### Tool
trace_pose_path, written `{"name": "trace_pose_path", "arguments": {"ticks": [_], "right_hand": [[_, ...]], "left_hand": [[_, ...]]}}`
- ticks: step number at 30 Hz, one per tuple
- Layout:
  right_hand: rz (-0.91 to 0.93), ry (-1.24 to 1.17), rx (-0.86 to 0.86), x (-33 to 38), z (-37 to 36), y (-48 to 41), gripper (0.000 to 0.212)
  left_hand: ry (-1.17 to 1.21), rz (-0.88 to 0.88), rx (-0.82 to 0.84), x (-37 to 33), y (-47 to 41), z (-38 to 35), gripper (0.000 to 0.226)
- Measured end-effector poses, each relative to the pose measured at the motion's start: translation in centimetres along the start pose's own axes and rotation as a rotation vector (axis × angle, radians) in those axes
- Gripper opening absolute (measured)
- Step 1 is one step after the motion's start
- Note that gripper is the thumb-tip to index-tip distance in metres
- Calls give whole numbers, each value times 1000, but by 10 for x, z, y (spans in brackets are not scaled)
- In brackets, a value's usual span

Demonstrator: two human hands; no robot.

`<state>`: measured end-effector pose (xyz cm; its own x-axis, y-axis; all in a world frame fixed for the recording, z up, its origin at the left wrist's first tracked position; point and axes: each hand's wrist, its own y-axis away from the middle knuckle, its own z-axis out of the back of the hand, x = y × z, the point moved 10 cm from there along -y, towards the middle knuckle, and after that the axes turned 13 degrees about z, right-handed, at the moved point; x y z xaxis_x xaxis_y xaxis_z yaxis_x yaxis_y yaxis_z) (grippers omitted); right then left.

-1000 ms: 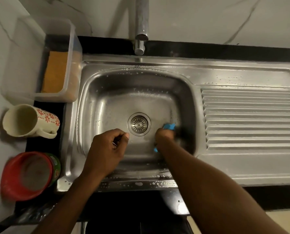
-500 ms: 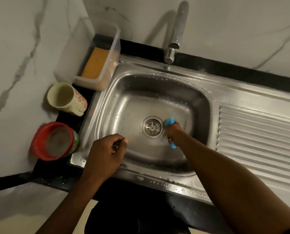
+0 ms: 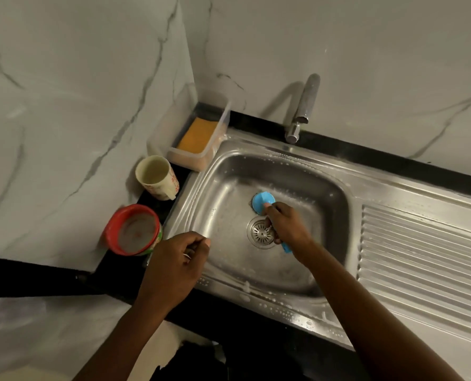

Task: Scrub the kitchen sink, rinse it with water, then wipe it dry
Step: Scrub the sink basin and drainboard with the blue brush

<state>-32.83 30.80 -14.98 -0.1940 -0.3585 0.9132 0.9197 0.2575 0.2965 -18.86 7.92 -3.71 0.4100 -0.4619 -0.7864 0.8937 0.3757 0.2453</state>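
The stainless steel sink (image 3: 336,185) has soapy droplets along its rim and a round drain strainer (image 3: 259,232) in the basin floor. My right hand (image 3: 286,226) is inside the basin, closed on a blue scrub brush (image 3: 261,202) whose round head rests on the floor just behind the drain; the handle end sticks out below my wrist. My left hand (image 3: 174,268) hovers over the sink's front left corner, fingers curled in; something small and thin may sit between them, but I cannot make it out. A chrome tap (image 3: 303,108) stands behind the basin, with no water running.
A ribbed drainboard (image 3: 421,259) extends to the right. Left of the sink stand a clear plastic box (image 3: 201,133) holding an orange sponge, a cream floral mug (image 3: 157,177) and a red-rimmed tub (image 3: 134,231). Marble walls close in the back and left.
The camera has swung left and tilted. My right hand has pushed the blue brush from the right of the drain to behind it. My left hand has stayed near the front rim.
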Motion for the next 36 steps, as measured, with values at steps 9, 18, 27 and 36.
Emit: {"name": "trace_pose_path", "arguments": {"ticks": [9,18,27,36], "right_hand": [[354,204,45,81,-66,73,14],[594,425,133,128,-181,132,29],[782,668,322,118,-294,146,31],[803,843,346,98,-334,136,32]], "left_hand": [[104,-16,-19,28,34,52,16],[101,1,-106,84,74,117,22],[127,102,-189,133,103,165,14],[130,144,-196,152,110,178,14]]}}
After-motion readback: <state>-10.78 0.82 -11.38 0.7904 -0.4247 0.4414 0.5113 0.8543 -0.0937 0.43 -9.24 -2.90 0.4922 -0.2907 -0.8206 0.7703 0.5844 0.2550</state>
